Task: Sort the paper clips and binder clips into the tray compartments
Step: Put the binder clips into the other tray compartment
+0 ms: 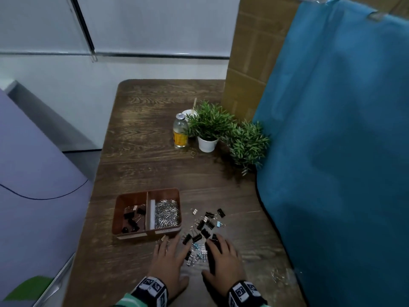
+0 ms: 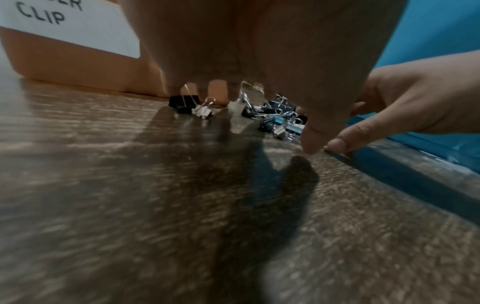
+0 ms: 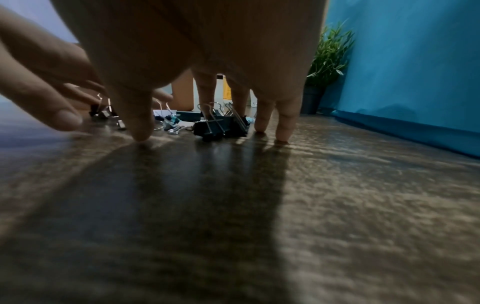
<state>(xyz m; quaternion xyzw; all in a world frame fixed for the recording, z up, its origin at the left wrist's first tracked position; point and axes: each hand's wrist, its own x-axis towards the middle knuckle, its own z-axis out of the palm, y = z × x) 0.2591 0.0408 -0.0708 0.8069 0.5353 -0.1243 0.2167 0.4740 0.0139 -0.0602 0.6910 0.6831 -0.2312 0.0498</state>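
A brown two-compartment tray (image 1: pixel 147 192) holds black binder clips (image 1: pixel 132 220) on its left side and silver paper clips (image 1: pixel 166 214) on its right. Loose binder clips (image 1: pixel 207 226), black, blue and white, lie scattered on the table right of the tray. My left hand (image 1: pixel 174 255) lies flat with fingers stretched toward the tray's front wall (image 2: pixel 78 67), holding nothing. My right hand (image 1: pixel 218 255) stands on its fingertips over two black binder clips (image 3: pixel 218 125), thumb and fingers touching the wood on either side. More small clips (image 2: pixel 280 121) lie between the two hands.
A dark wooden table (image 1: pixel 141 134) carries a glass bottle (image 1: pixel 180 134) and two potted plants (image 1: pixel 210 129) at the back. Blue cloth (image 1: pixel 332 151) hangs along the right edge. A few silver clips (image 1: pixel 281 275) lie near the front right corner.
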